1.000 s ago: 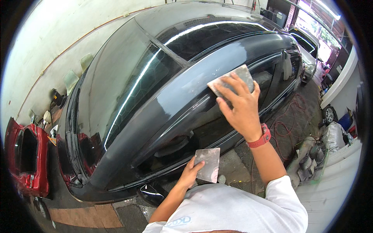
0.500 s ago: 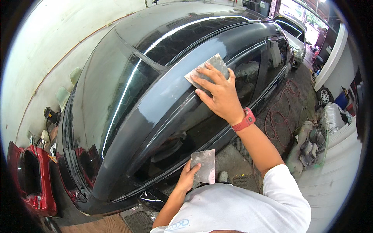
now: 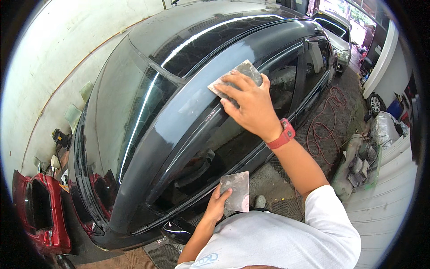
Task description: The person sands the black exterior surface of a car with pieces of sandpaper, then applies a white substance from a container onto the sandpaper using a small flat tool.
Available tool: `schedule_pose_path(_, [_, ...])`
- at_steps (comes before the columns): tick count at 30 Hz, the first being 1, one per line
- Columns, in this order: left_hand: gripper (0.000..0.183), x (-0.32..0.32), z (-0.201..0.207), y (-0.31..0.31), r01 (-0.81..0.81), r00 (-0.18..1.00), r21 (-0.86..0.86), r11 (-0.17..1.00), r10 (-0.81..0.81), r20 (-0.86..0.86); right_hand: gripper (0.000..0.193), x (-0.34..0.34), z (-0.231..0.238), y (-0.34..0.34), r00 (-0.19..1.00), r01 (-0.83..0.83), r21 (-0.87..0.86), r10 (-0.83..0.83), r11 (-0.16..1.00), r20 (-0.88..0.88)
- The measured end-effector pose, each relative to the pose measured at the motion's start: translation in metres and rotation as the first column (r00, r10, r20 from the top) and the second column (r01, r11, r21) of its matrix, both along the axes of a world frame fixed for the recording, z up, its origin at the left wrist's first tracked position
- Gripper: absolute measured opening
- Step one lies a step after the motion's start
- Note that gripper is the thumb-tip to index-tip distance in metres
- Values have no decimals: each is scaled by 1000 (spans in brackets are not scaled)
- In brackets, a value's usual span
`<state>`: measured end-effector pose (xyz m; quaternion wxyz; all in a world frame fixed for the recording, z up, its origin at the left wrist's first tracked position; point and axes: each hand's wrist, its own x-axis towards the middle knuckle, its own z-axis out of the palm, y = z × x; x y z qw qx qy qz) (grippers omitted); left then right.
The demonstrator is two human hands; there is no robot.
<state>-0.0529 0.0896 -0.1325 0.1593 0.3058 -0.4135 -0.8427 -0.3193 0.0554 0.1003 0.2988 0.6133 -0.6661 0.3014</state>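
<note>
Garage: whitewashed wall (image 3: 40, 67) at left, a red car door (image 3: 40, 215) propped below it.
Car: a black car (image 3: 134, 134) fills the frame, roof rail and side windows toward the person.
Left hand: the left hand (image 3: 217, 207), low by the door, pinches a spare grey sheet (image 3: 236, 191) by its edge, off the paint.
Right hand: the right hand (image 3: 251, 105), red watch (image 3: 283, 134) on the wrist, lies flat on a sanding sheet (image 3: 237, 76) pressed to the roof rail.
Change: over the last second that hand and sheet slid leftward along the rail, so the rubbing appears to be working forward.
Right side: red hose (image 3: 324, 130) coiled on the floor, compressor (image 3: 358, 163) beside it, another car (image 3: 338, 38) beyond.
Obstacles: nothing lies on the rail ahead of the sheet.
</note>
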Motion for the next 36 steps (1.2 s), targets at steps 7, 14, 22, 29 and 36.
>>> schedule_pose_path(7, [49,-8,70,-7,-193,966,-289,938,130,-223,34,0,-12,16,1000,-23,51,23,998,-2])
schedule_pose_path(14, [56,-22,158,-44,-817,576,-379,434,618,-535,36,31,-6,78,946,-161,46,141,986,293])
schedule_pose_path(22, [48,-43,168,-59,-809,573,-518,278,566,-593,35,57,-3,105,955,-276,201,245,940,167])
schedule_pose_path(29, [56,-27,166,-59,-919,394,-280,278,653,-646,37,41,-9,97,956,-290,218,273,932,106])
schedule_pose_path(36, [56,-5,125,-25,-680,709,-233,695,542,-451,37,-19,-13,31,998,-60,-4,60,998,-3])
